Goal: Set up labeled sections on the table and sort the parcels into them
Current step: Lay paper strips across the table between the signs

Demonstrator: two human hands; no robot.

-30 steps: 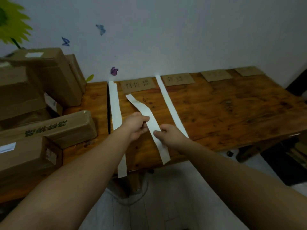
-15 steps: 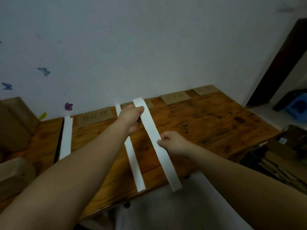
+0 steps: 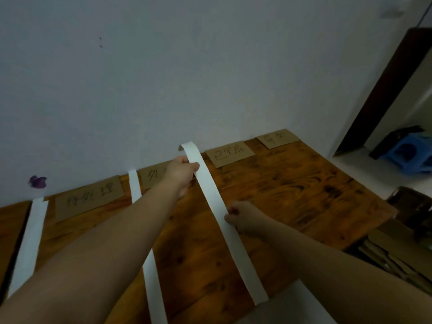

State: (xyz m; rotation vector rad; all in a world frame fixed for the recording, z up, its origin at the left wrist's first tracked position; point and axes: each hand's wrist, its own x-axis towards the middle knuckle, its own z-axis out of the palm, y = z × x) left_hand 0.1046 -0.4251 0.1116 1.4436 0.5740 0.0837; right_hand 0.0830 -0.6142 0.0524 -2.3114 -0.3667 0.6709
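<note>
Across the brown wooden desk (image 3: 304, 195), far edge to near edge, pinching the long white paper strip (image 3: 210, 190), left hand (image 3: 181, 170) near its curled end, right hand (image 3: 243, 215) midway; may land crooked if released unevenly.

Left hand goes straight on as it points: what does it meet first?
The left hand pinches the paper strip, so that comes first. Beyond it, likely the cardboard label by the wall, though depth is unclear.
</note>
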